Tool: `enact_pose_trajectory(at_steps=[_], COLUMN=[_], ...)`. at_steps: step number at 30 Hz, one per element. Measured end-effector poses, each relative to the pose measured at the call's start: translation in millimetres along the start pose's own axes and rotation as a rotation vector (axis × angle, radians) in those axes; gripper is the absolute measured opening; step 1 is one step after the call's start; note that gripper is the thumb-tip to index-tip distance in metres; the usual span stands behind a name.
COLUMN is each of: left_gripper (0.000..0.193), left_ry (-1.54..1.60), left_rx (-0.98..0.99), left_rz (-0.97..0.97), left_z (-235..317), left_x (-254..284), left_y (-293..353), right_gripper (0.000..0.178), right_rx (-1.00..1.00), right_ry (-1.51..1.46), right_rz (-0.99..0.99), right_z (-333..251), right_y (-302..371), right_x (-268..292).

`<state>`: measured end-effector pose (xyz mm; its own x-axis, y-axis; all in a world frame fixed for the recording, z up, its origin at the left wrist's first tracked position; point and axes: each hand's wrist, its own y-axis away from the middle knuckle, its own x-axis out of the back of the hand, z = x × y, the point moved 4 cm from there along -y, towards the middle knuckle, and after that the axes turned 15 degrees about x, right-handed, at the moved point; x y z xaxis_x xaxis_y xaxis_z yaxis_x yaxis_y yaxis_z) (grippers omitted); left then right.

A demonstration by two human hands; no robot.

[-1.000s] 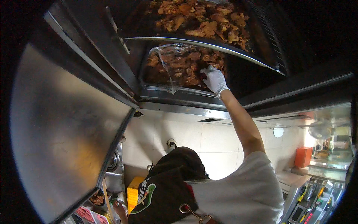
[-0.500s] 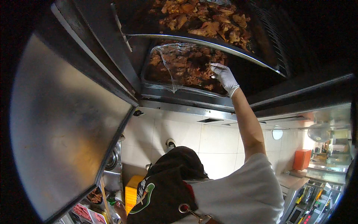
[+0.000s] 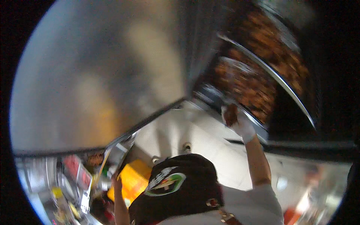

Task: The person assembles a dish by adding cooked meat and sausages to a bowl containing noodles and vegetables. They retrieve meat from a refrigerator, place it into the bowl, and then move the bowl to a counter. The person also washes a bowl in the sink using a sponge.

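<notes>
My right hand [image 3: 242, 123], in a white glove, is closed around a brown piece of cooked meat [image 3: 230, 114]. It is in front of the cabinet's lower tray [image 3: 252, 116], whose blurred brown meat [image 3: 247, 84] lies partly under clear plastic film. Above that tray, past a metal shelf edge [image 3: 285, 84], more brown meat [image 3: 275, 45] shows. My left hand [image 3: 117, 175] is low on the left, by a yellow box [image 3: 134, 178]. Motion smears its fingers, so I cannot make out whether it holds anything.
A large metal door [image 3: 93, 82] stands open across the upper left. Below it, a cluttered counter carries a tray of pink meat [image 3: 77, 170] and other blurred items. Pale floor tiles [image 3: 202, 135] lie between the cabinet and my body.
My view has swung left, so the door fills more of it. My right hand has come out from over the lower tray with a piece of meat. More of my left forearm shows.
</notes>
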<state>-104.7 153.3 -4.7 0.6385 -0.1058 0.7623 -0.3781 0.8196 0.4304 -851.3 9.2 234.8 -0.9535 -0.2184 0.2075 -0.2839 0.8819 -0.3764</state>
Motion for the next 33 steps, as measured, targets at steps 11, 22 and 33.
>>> enact_pose_trajectory(at_steps=[11, 22, 33], left_gripper=[0.034, 0.035, 0.036], left_ry=[0.106, 0.359, -0.409], left_rx=[0.037, 0.209, -0.196], left_rz=[0.455, 0.375, 0.377], left_z=[-129.2, -306.3, -210.8], left_x=[139.0, 163.6, 298.6], left_y=[112.9, 97.2, -154.1], right_gripper=[0.03, 0.018, 0.022], right_rx=[-0.775, -0.575, -0.388], right_ry=[-0.826, -0.438, 0.11], right_rz=[-0.726, -0.177, 0.079], right_z=[31.5, 69.2, 52.9], right_y=[24.1, -145.5, -226.0], right_x=[-626.0, -983.7, -1057.1])
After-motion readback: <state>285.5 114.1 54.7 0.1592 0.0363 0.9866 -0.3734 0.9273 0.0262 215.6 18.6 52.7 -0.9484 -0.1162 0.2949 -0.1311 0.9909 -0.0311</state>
